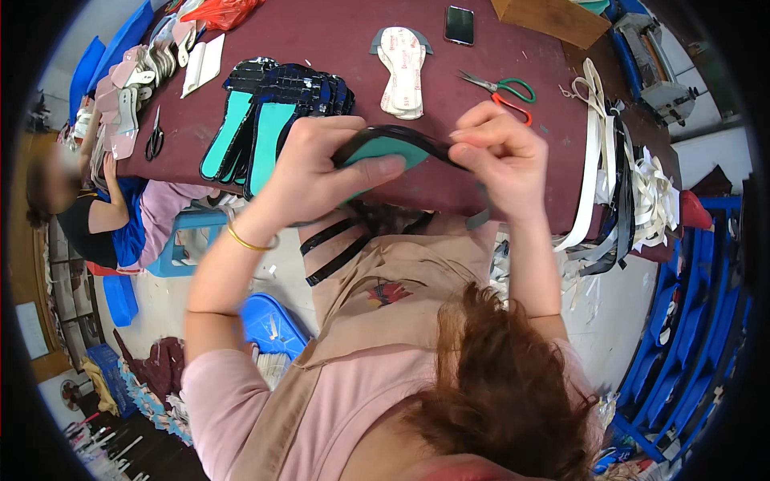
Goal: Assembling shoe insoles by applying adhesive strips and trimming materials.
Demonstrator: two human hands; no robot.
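My left hand (317, 164) is closed on a green shoe insole (393, 150) with a black edge, its thumb lying on the green face. The piece bends in an arc above the table's near edge. At its right end my right hand (505, 156) pinches the black edging (437, 147) between thumb and fingertips. A grey strip end (479, 216) hangs below the right hand. To the left lies a stack of similar green and black insoles (277, 124). Black strips (333, 240) lie across my lap.
White sole-shaped pieces (402, 72), a phone (459, 25) and green-and-orange-handled scissors (501, 86) lie on the dark red table (321, 32). Black scissors (155, 136) sit farther left. White strips (589, 160) hang at right. A co-worker (104, 208) sits at left.
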